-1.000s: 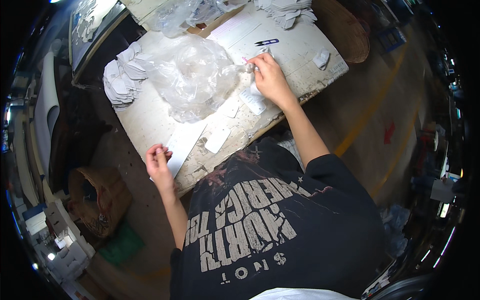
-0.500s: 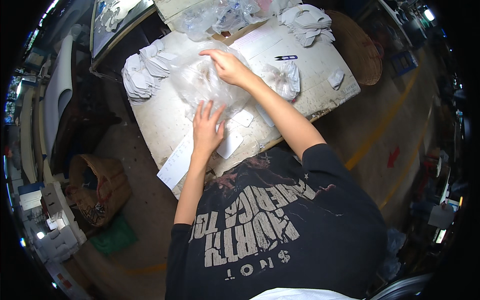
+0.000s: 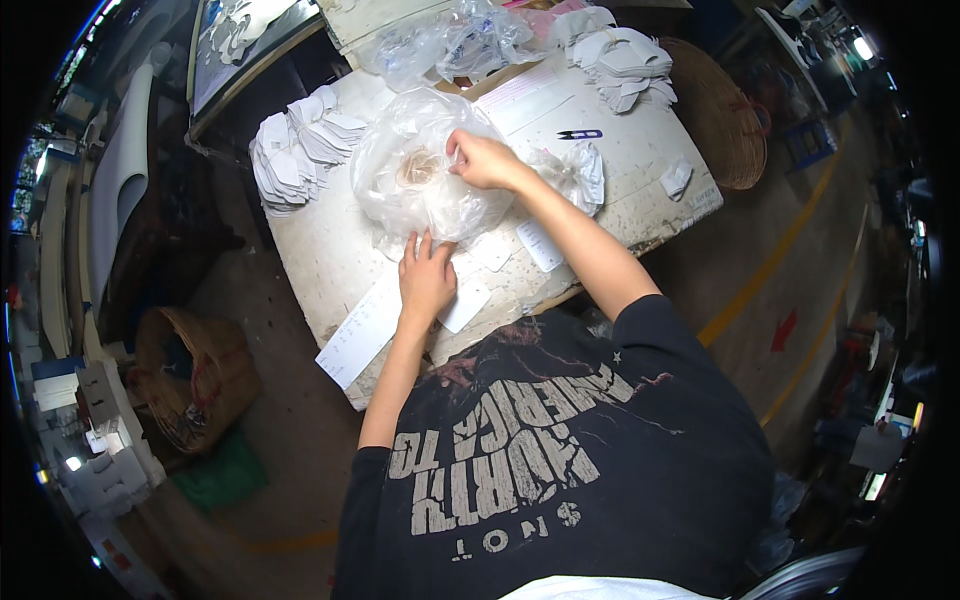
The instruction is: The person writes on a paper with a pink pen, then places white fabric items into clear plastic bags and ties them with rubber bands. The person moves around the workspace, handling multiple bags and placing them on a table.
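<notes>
While my left hand (image 3: 427, 283) lies flat, fingers spread, pinning the near edge of the clear plastic bag (image 3: 425, 175) to the tabletop (image 3: 320, 255), my right hand (image 3: 483, 160) pinches its top film, fingers closed, so it stays put.

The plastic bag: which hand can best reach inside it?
Probably the right hand. It already grips the bag at its top, by the opening. The left hand lies flat at the bag's near edge, pinning it to the table.
</notes>
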Demonstrator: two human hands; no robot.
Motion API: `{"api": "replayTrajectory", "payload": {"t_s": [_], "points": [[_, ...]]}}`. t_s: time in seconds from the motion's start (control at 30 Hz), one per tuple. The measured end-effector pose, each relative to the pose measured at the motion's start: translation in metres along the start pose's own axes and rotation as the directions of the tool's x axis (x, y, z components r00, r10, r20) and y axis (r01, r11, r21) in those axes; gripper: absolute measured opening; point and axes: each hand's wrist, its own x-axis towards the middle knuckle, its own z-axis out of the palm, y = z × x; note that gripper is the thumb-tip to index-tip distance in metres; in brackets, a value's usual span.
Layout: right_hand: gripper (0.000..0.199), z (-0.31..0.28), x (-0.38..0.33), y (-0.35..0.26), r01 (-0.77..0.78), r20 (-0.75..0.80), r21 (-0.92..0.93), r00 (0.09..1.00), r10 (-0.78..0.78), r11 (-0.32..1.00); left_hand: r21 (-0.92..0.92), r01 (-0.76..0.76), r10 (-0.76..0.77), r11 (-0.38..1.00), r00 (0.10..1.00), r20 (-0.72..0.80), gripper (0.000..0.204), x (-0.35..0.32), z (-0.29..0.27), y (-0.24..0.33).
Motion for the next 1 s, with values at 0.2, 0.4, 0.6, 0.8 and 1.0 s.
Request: {"api": "replayTrajectory", "payload": {"t_s": [0.2, 0.4, 0.6, 0.8, 1.0], "points": [[0.053, -0.036, -0.023, 0.019, -0.072, 0.138, -0.520, 0.976, 0.167, 0.851, -0.008, 0.040, -0.040, 0.999, 0.999, -0.021, 0.046, 0.001, 0.007, 0.009], [0.051, -0.015, -0.040, 0.021, 0.031, 0.064, -0.602, 0.998, 0.010, 0.798, -0.056, 0.093, -0.088, 0.994, 0.993, 0.075, 0.050, 0.008, 0.002, 0.015], [0.037, 0.020, -0.049, -0.006, 0.189, 0.066, -0.442, 0.982, -0.178, 0.877, 0.016, 0.038, -0.040, 0.999, 0.994, 0.101, 0.049, 0.014, -0.005, 0.021], [0.029, -0.005, -0.041, -0.005, 0.162, -0.229, 0.147, 0.965, -0.126, 0.976, -0.041, 0.161, -0.147, 0.986, 0.960, 0.239, 0.050, 0.028, -0.005, 0.012], [0.012, -0.129, -0.068, 0.007, 0.423, -0.437, 0.900, 0.869, 0.233, 0.109, -0.098, 0.216, -0.175, 0.972, 0.932, 0.316, 0.054, 0.042, -0.007, 0.000]]}}
